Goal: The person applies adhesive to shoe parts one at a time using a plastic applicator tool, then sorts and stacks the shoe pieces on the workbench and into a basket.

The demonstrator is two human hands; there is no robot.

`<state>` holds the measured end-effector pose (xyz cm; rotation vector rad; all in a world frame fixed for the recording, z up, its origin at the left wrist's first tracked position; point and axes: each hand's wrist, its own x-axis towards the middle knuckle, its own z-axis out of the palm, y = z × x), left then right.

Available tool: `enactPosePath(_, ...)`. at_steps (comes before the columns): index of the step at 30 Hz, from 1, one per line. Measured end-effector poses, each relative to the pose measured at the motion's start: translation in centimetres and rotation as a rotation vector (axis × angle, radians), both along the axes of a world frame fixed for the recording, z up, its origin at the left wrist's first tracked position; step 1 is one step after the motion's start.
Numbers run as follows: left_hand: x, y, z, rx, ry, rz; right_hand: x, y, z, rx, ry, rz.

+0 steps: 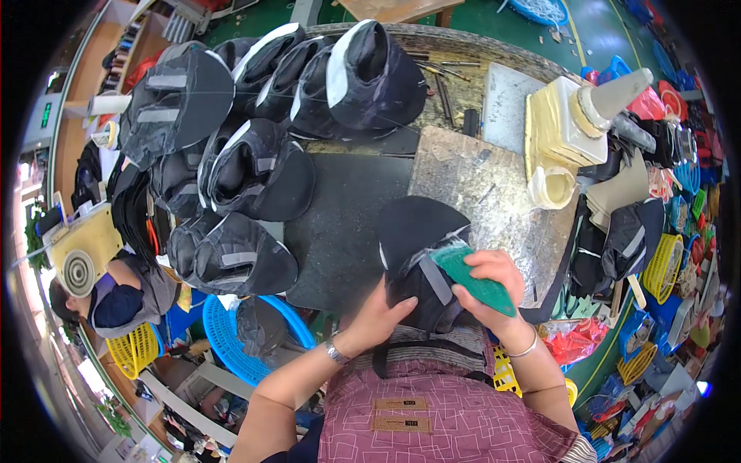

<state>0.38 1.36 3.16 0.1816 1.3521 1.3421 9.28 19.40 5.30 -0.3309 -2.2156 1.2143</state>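
Observation:
A black shoe upper (417, 231) with a rounded front and a grey stripe lies in front of me, partly against my apron. My left hand (380, 315) grips its left side, thumb on top and fingers underneath, out of sight. Wrapped round a flat green hand tool (480, 282) is my right hand (494, 287). The tool's pale far edge meets the upper near a whitish band; whether it is a brush or a scraper I cannot tell.
Several similar uppers (262, 170) are stacked at the left and back. A worn board (482, 177) lies right of centre, beside a yellowed glue container (559, 123). A blue basket (220, 339) stands below left. Another person (127, 297) sits at far left.

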Motion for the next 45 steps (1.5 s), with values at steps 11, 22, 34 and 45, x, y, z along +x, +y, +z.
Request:
enactPosePath(11, 0.2, -1.3, -1.4, -0.048, 0.008, 0.035, -0.5, 1.2, -2.3, -0.204, -0.083, -0.071)
enactPosePath(22, -0.8, 0.0, -0.6, -0.069, -0.36, 0.026, 2.8, 6.3, -1.6, -0.754, 0.047, -0.341)
enactPosePath(34, 0.3, 0.0, -0.6, -0.057, -0.318, 0.143, 2.4, 5.0, -5.6, -0.466, -0.214, -0.281)
enactPosePath(45, 0.1, 2.0, 0.0, 0.078, -0.37, -0.008, -2.3, 3.4, 0.1, -0.514, -0.54, 0.054)
